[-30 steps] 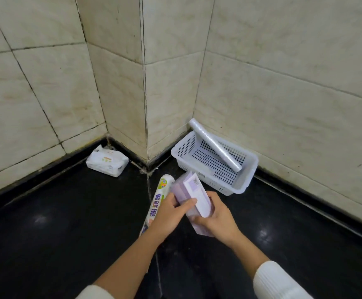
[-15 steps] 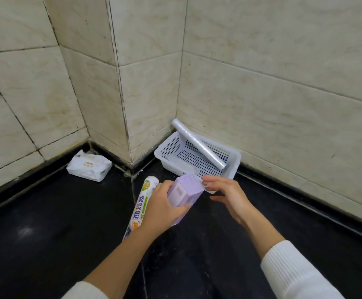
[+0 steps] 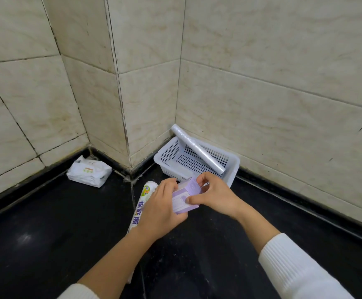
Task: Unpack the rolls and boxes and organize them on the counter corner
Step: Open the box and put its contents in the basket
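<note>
A small purple box [image 3: 184,197] is held above the black counter [image 3: 46,244], just in front of the basket. My left hand [image 3: 161,210] grips its lower left side. My right hand [image 3: 213,194] pinches its top flap and right edge. A printed roll with green and purple lettering [image 3: 142,203] lies on the counter under my left hand, partly hidden by the forearm. A clear wrapped roll [image 3: 197,151] rests diagonally across the white perforated basket [image 3: 232,171] in the corner.
A white soft packet [image 3: 88,172] lies on the counter against the left wall. Tiled walls close in the counter at the back, with a protruding corner column [image 3: 124,104] between the packet and the basket.
My right hand let go of the purple box, then came back onto it and now pinches its top end. The left hand kept the box throughout. The view shifted.
</note>
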